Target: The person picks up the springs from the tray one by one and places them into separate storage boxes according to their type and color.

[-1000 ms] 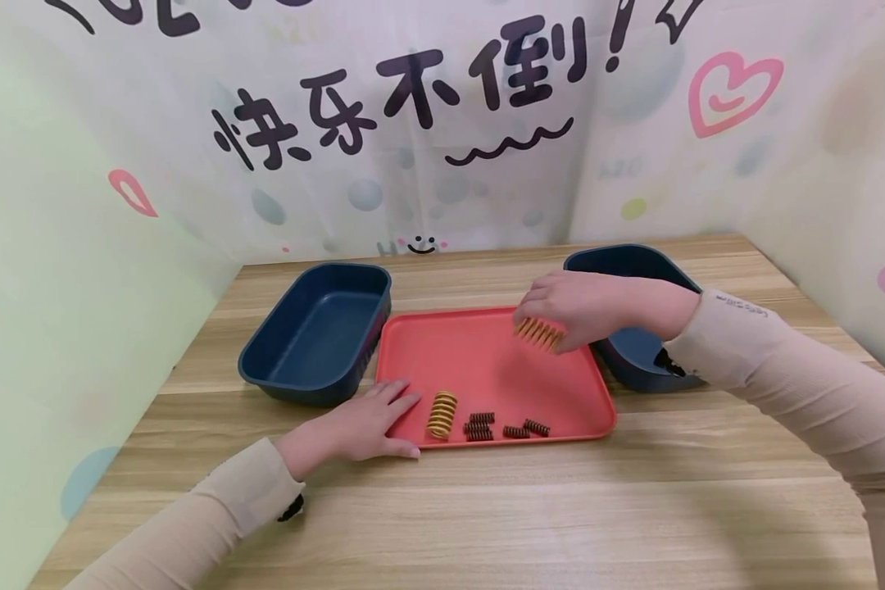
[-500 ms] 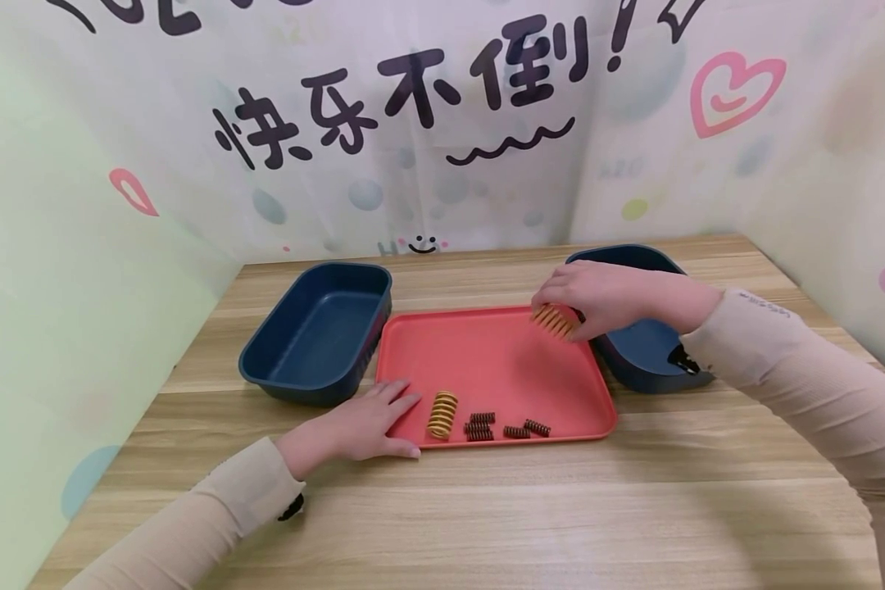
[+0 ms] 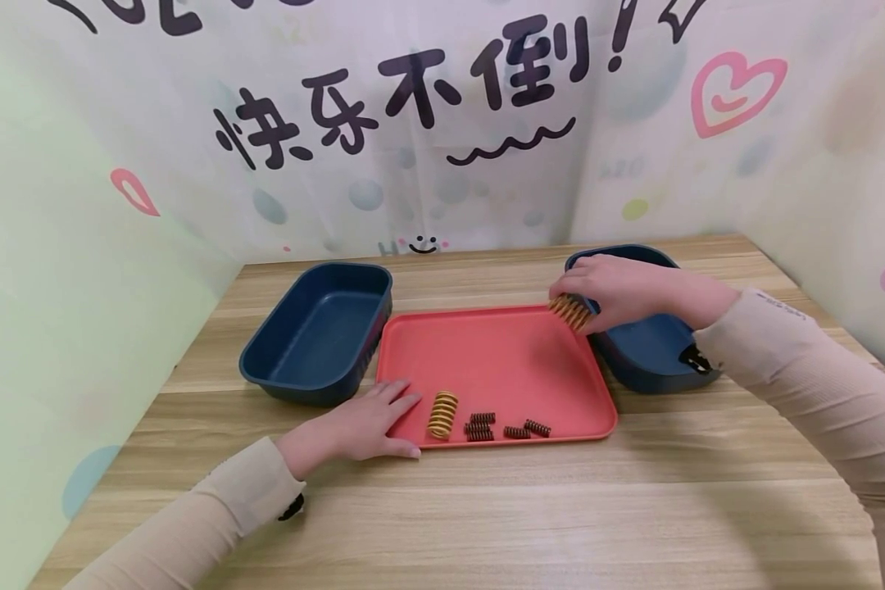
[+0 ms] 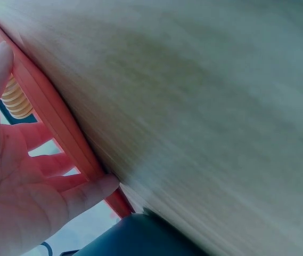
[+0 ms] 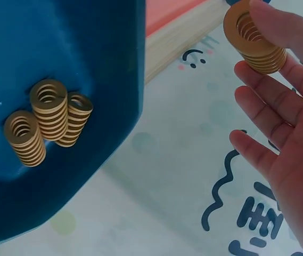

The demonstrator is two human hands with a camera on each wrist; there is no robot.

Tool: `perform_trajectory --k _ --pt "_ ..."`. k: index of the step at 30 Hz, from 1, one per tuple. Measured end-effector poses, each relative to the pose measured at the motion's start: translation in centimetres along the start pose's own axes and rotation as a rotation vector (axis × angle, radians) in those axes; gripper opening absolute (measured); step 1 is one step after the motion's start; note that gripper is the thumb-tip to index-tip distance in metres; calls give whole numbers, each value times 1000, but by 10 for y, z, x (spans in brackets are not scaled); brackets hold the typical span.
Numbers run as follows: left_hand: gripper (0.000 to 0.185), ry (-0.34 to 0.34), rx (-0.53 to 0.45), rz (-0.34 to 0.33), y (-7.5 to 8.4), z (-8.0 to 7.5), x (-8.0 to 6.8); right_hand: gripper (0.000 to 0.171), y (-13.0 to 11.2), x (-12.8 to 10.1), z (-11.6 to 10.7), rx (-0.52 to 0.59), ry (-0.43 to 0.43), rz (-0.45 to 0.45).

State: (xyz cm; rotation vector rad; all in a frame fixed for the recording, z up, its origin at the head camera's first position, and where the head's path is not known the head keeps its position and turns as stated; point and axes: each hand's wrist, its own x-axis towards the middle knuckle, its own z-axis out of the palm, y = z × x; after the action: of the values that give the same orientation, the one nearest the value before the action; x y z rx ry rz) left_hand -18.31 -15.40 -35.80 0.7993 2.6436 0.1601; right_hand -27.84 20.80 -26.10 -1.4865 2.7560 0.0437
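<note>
My right hand pinches a large gold coil spring between thumb and fingers. It is above the red tray's right back corner, close to the right blue bin. In the right wrist view the held spring is tilted, its flat ring end showing. Three like gold springs stand in that bin. My left hand rests with spread fingers on the left front corner of the red tray. Beside its fingertips lies another gold spring, with several small dark springs to its right.
A second blue bin stands at the tray's left, with nothing visible inside. Wood-grain tabletop runs in front of the tray. A printed white cloth hangs behind the table.
My right hand has carried the gold spring rightward and slightly back, from over the tray toward the right bin. The left hand and the springs on the tray have stayed put.
</note>
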Motion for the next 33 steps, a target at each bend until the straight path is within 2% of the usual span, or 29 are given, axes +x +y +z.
perform_trajectory --k 17,22,33 --pt "81 2 3 2 0 0 0 50 19 -15 8 33 42 95" --pt "80 4 2 5 0 0 0 49 23 -20 8 53 39 144" --pt "81 4 4 2 -1 1 1 50 35 -27 9 106 34 191"
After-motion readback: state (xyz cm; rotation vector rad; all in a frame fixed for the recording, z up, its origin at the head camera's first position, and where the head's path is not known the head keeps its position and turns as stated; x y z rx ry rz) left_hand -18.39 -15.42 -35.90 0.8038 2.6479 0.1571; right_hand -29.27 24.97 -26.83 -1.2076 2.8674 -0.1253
